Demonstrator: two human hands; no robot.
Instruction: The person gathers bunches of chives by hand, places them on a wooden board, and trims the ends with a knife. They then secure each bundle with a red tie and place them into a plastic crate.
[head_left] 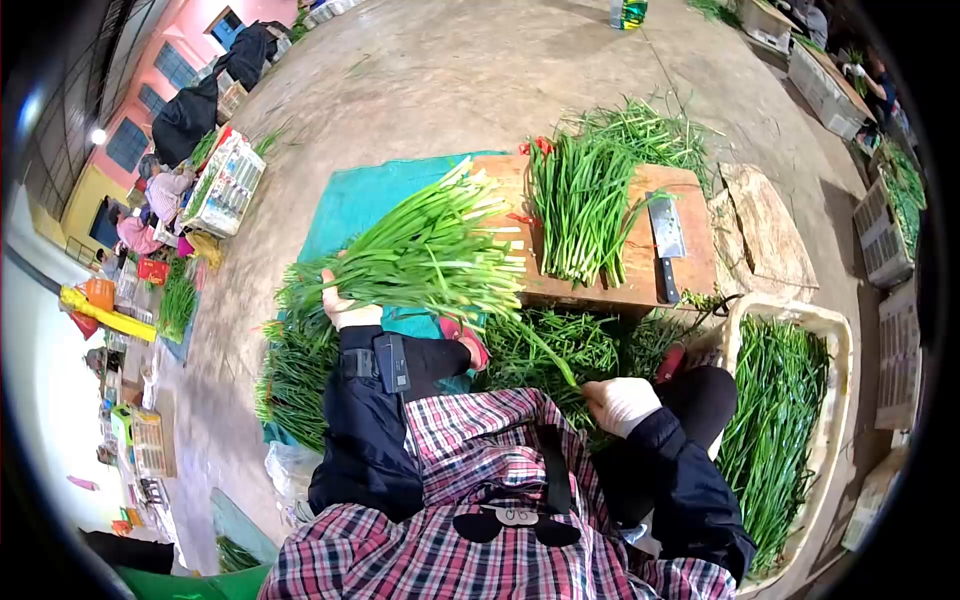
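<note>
My left hand is wrapped round a large loose bunch of green stalks, whose pale ends point up and to the right. Lower right, my right hand pinches the end of a thin green stalk that slants up toward the bunch. On the wooden board lies a pile of cut green stalks. Beside that pile is a cleaver with a black handle. More greens lie below the board, between my knees.
A white crate full of greens stands at my right. Teal cloth lies under the board's left side, with greens heaped on it. Flattened cardboard is right of the board. People sit by crates at far left.
</note>
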